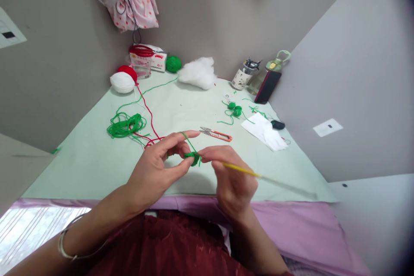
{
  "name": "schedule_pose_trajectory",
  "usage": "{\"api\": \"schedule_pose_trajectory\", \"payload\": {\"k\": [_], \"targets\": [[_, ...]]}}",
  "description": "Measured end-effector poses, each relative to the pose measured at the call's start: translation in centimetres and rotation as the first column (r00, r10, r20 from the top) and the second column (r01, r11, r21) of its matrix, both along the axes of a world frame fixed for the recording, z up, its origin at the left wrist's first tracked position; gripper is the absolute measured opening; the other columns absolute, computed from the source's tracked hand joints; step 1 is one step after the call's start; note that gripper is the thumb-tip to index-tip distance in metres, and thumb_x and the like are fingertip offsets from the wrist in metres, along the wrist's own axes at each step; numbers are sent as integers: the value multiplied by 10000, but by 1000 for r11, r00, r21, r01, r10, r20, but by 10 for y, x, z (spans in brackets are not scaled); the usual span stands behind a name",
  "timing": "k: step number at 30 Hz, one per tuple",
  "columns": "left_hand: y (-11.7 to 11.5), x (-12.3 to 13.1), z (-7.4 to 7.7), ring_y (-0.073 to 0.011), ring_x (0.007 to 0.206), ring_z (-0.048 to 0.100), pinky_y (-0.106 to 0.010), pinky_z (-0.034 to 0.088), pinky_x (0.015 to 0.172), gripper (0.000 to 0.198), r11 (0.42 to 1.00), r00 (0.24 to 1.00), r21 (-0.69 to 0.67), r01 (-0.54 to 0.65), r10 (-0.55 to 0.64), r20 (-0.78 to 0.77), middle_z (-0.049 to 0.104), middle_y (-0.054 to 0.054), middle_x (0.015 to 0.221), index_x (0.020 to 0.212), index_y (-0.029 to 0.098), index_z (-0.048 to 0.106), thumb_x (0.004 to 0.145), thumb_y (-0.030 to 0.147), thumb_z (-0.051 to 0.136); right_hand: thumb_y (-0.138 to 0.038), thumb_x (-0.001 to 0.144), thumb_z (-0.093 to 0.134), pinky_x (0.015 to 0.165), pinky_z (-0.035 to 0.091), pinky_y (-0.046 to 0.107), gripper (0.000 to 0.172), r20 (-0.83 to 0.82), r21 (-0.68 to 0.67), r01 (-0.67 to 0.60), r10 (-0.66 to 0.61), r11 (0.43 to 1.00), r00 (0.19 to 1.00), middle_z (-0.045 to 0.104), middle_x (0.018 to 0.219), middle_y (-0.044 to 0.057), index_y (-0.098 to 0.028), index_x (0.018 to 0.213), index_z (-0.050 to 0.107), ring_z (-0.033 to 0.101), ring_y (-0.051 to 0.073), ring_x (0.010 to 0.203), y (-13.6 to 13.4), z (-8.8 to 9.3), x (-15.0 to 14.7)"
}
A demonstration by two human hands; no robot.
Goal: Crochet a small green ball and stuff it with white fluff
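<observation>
Left hand point(153, 172) pinches the small green piece point(194, 158) between thumb and fingers over the table point(80, 172), index extended beneath a green strand point(189, 139), presumably for tension. Right hand point(237, 181) grips the yellow-handled tool point(241, 169) pencil-fashion, fingers closed, probably for fine control.

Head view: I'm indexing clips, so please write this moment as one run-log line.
left hand: pinches green crocheted piece | right hand: holds yellow crochet hook | beyond hands: orange thread snips

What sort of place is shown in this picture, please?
Probably a craft corner, perhaps in a home: green yarn lies in loose loops, with orange snips and white fluff nearby.
</observation>
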State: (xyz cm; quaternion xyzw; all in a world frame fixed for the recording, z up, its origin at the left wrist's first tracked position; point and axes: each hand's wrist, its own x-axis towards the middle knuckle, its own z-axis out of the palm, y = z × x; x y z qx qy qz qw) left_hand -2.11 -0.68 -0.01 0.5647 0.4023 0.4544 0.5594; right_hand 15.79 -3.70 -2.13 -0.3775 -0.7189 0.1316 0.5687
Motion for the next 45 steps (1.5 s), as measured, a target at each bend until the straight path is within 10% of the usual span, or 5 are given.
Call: {"api": "schedule_pose_trajectory", "payload": {"k": [5,10,21,34,45], "targets": [[1,2,-8,-134,801,570,-273,479,820,593,977,975,-177,121,-83,207,629,24,856,1377,255,709,802,233,851,-86,957,670,821,624,343,389,309,320,163,-266,933,913,781,1155,94,-278,1291,725,741,219,1016,-5,-17,-5],[9,-2,-16,-105,725,493,-223,417,676,488,862,874,-382,332,-129,468,600,5,833,1283,228,782,811,318,867,-140,1025,580,731,605,359,257,-128,113,111,-96,987,987,778,981,61,-260,1153,767,720,192,838,1,-16,-6],[1,5,-19,-149,914,567,-287,443,912,477,978,954,-169,121,-68,292,619,28,947,1325,366,743,867,275,840,-201,1026,624,723,583,312,197,-446,-116,-132,67,984,893,723,888,24,-275,1039,806,680,153,799,5,-9,-15],[9,-3,-16,-164,840,536,-283,442,820,391,870,844,-291,399,-224,488,613,-19,906,1171,240,823,789,299,763,-393,964,718,517,524,238,194,-731,-319,-384,33,866,682,715,750,2,-241,858,777,602,109,564,16,-3,-3],[3,-4,-14,-155,908,611,-287,475,912,351,973,967,-96,209,-191,169,642,17,920,1302,337,755,952,331,746,-313,1021,657,686,537,287,160,-602,-265,-256,48,930,797,779,903,9,-293,976,809,667,139,752,11,-11,-8]]}}
